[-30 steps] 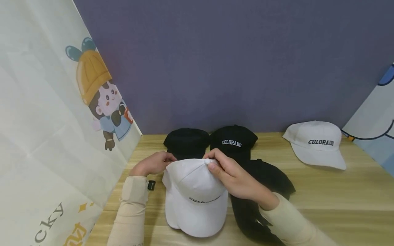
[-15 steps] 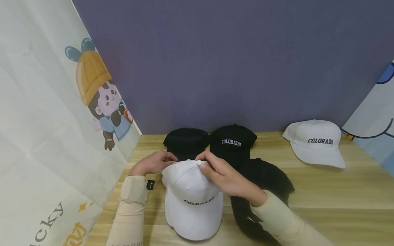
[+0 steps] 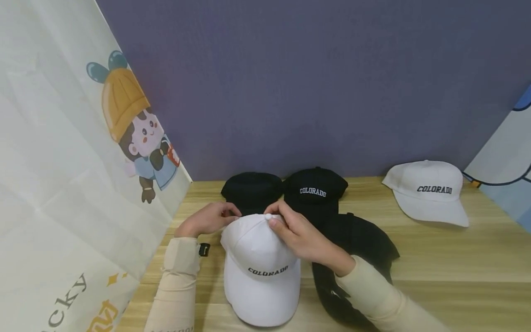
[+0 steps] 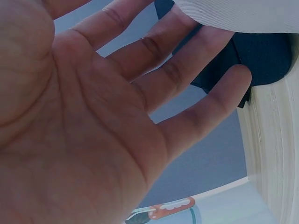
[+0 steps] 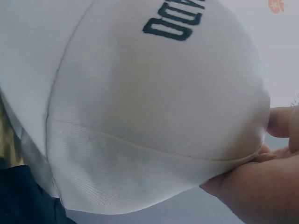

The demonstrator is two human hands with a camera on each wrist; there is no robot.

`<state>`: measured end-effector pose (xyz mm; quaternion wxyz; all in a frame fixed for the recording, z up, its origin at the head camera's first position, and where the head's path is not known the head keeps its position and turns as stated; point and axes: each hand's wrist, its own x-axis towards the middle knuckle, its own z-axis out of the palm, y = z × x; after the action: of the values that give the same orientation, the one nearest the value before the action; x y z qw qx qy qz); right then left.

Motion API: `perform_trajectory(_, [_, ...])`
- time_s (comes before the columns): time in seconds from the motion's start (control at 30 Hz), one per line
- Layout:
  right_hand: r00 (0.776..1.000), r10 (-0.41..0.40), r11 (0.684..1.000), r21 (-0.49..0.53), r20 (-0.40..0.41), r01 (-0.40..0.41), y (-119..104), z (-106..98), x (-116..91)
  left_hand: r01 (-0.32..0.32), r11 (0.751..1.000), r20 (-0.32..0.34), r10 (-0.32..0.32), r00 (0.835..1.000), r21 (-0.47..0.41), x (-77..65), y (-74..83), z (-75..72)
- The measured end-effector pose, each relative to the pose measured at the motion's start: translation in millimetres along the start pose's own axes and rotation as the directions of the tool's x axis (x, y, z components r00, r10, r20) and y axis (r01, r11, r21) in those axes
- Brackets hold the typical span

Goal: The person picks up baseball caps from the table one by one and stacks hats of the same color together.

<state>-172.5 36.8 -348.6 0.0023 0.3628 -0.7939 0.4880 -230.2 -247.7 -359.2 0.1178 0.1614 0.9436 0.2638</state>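
A white baseball cap (image 3: 265, 258) lettered COLORADO stands brim towards me, over another white cap (image 3: 227, 288) whose edge shows at its left. My right hand (image 3: 303, 235) pinches the crown near its top button; in the right wrist view, fingers (image 5: 285, 122) hold the crown's top. Behind the crown's back left is my left hand (image 3: 210, 218). In the left wrist view, its fingers (image 4: 196, 121) are spread and fairly straight. Some fingertips go out of sight behind the white fabric, so I cannot tell what they touch.
Two black caps, one plain-fronted (image 3: 250, 191) and one lettered (image 3: 315, 184), stand against the dark panel (image 3: 315, 83). Another black cap (image 3: 361, 244) lies beside my right forearm, partly covered by it. A white cap (image 3: 431, 193) stands at the back right of the wooden table (image 3: 456, 272).
My right hand has moved left with the upper white cap, whose brim now covers most of the lower one's. My left hand has stayed nearly in place.
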Motion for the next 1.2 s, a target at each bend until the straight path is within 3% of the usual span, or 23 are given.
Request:
perform_trajectory(0.17, [0.999,0.046,0.998,0.049,0.023,-0.047,4,1,0,-0.004,1.000,-0.005,0.004,1.000,0.000,0.8,0.2,1.0])
perform_trajectory(0.3, [0.999,0.028,0.998,0.058,0.033,-0.030,7,2,0,-0.010,1.000,-0.017,0.010,1.000,0.001,1.5,0.6,1.2])
perform_trajectory(0.5, [0.997,-0.040,0.997,-0.073,-0.072,0.035,12,8,2,-0.045,0.999,-0.058,0.044,0.997,0.001,1.0,1.2,1.2])
perform_trajectory(0.7, [0.989,-0.085,0.983,-0.173,-0.123,0.063,17,10,4,-0.027,0.999,-0.047,0.025,0.999,-0.038,-0.2,2.5,-0.2])
perform_trajectory(1.0, [0.999,0.008,0.992,-0.127,-0.052,-0.014,20,9,4,-0.016,0.993,-0.021,0.013,1.000,-0.113,-3.7,4.2,-6.0])
perform_trajectory(1.2, [0.999,0.008,0.988,-0.157,0.034,-0.002,22,8,4,-0.032,0.986,0.023,0.036,0.999,-0.165,-4.1,1.9,-5.9])
